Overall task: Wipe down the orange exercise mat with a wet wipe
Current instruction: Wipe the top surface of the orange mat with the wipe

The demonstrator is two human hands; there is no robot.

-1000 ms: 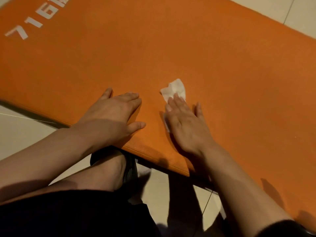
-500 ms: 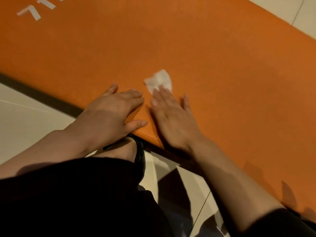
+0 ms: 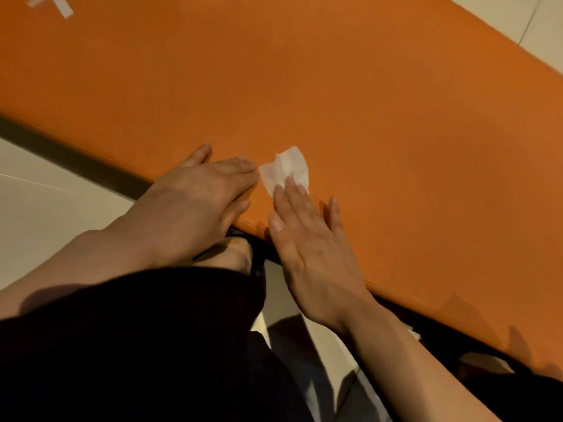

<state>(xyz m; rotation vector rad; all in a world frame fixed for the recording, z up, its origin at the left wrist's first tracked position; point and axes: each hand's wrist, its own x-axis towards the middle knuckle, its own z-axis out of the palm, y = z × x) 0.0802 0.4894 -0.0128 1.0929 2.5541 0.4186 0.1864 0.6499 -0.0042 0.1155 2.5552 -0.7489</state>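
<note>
Orange exercise mat (image 3: pixel 335 86), smooth and padded, runs lengthwise from upper left to lower right over pale floor tiles (image 3: pixel 45 208). Left hand (image 3: pixel 189 205) lies flat near its front edge, fingers straight. Right hand (image 3: pixel 310 248), fingers extended, presses a crumpled white wet wipe (image 3: pixel 285 167) against the mat.

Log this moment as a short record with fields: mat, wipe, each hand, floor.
mat: orange exercise mat, flat on the floor, white print at its far left corner
wipe: white wet wipe, crumpled, near the mat's near edge
right hand: right hand, fingers straight, fingertips pressing on the wipe
left hand: left hand, flat on the mat edge beside the wipe
floor: pale tiled floor
</note>
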